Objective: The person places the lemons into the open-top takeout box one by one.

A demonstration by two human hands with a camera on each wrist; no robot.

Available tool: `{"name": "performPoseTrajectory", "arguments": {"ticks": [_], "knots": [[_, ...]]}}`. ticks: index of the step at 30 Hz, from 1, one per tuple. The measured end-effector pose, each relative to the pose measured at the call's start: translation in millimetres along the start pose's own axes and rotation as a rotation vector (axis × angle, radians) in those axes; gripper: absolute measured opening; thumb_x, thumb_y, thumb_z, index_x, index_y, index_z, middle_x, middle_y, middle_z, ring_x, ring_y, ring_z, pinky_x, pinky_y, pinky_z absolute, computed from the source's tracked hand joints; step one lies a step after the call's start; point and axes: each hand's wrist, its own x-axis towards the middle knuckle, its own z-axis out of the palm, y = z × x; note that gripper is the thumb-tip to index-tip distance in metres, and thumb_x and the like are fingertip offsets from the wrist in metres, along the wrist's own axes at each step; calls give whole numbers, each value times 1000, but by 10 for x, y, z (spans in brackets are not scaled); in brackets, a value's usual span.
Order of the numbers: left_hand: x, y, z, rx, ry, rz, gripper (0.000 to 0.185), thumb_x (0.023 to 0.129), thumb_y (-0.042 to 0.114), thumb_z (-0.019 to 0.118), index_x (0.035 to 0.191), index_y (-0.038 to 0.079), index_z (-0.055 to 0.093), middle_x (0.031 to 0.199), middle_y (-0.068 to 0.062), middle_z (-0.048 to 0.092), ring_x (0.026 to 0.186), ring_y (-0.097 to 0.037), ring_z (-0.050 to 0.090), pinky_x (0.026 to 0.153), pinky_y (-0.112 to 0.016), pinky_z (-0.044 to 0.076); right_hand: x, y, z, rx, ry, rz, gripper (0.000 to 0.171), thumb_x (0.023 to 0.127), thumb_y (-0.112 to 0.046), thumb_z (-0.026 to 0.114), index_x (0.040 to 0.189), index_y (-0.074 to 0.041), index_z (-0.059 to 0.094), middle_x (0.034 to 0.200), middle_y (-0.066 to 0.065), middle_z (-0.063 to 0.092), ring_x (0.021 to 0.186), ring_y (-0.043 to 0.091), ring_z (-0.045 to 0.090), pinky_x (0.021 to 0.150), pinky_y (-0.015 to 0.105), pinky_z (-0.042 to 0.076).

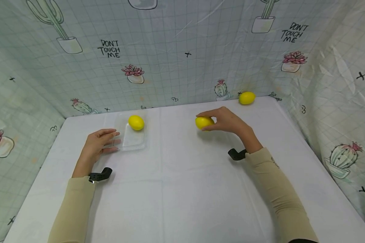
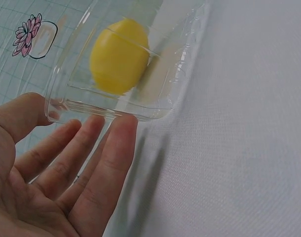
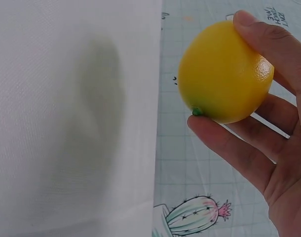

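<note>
My left hand (image 1: 98, 145) holds the near-left side of a clear plastic container (image 1: 134, 147), its thumb at the rim and its fingertips against the outer wall (image 2: 98, 112). Inside that container lies a yellow lemon (image 1: 136, 122), visible through the plastic in the left wrist view. Over the middle-right of the table, my right hand (image 1: 226, 121) grips a second lemon (image 1: 203, 123) between thumb and fingers. The right wrist view shows a small green stem tip on this lemon (image 3: 224, 74). A shadow falls on the cloth below it.
A third lemon (image 1: 247, 98) lies at the table's far right edge, beside the back curtain. White cloth covers the table (image 1: 176, 189). Printed curtains (image 1: 170, 67) rise behind it and along both sides. Each wrist carries a black camera mount (image 1: 237, 154).
</note>
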Motion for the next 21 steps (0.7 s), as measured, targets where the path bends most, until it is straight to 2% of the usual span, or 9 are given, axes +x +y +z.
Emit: {"name": "performPoseTrajectory", "arguments": {"ticks": [7, 12, 21], "knots": [[2, 10, 14, -2, 6, -7, 65, 99, 33, 68, 149, -1, 43, 107, 15, 71, 96, -11, 74, 78, -34, 64, -20, 4, 12, 13, 29, 8, 54, 86, -33, 84, 135, -18, 67, 133, 4, 68, 110, 20, 65, 99, 47, 55], [11, 13, 1, -14, 7, -13, 65, 99, 32, 68, 149, 0, 43, 106, 16, 71, 96, -11, 74, 78, -34, 64, -37, 3, -2, 21, 39, 27, 55, 86, -35, 84, 135, -19, 67, 133, 4, 68, 110, 21, 65, 98, 45, 55], [-6, 30, 16, 5, 9, -13, 65, 100, 33, 67, 150, 0, 43, 106, 17, 70, 97, -9, 73, 79, -34, 63, -37, -29, 13, 29, 64, -1, 56, 87, -39, 82, 136, -18, 67, 131, 3, 69, 90, 16, 60, 79, 32, 54]]}}
